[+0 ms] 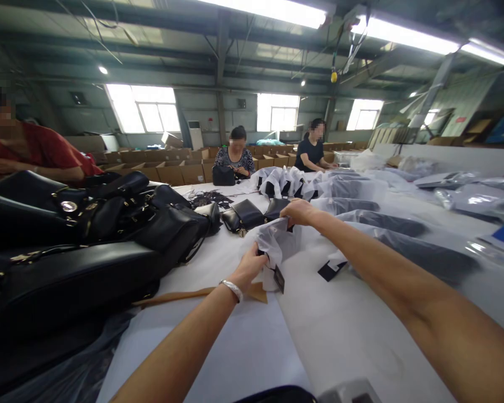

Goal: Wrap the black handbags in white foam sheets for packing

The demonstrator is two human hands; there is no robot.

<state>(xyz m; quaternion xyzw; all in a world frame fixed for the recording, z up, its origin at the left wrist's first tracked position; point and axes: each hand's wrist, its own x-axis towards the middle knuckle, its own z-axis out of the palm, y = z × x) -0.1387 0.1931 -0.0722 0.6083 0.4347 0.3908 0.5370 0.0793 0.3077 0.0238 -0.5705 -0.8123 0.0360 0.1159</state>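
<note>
My left hand (251,264), with a silver bracelet on the wrist, grips the near edge of a white dust bag (273,240) lying on the white table (344,330). My right hand (299,211) holds the far edge of the same bag, so its mouth is spread between both hands. A dark item is partly inside the bag, and a black hang tag (279,277) dangles below my left hand. A small black purse (243,215) rests just beyond the bag.
A heap of black handbags (92,224) fills the left side. Bagged dark items (403,235) lie in rows at the right. Three people sit at the table's far end and left, with cardboard boxes (172,168) behind them.
</note>
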